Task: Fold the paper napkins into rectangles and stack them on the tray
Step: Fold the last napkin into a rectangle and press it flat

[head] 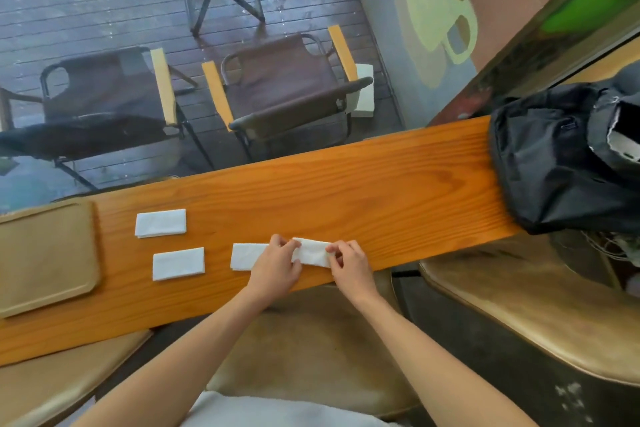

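Observation:
On the orange wooden counter (381,184) both my hands hold one white paper napkin (313,251) near the front edge. My left hand (277,265) pinches its left end and my right hand (349,262) pinches its right end. Just left of my left hand lies a folded white napkin (246,256), partly hidden under that hand. Two more folded rectangular napkins lie further left: one (178,263) near the front, one (160,222) behind it. A brown tray (45,253) sits at the counter's far left with nothing on it.
A black bag (554,156) rests on the counter's right end. Padded tan stools (536,305) stand below the front edge. Beyond the counter, through glass, are two dark folding chairs (277,87) and a table on a wooden deck.

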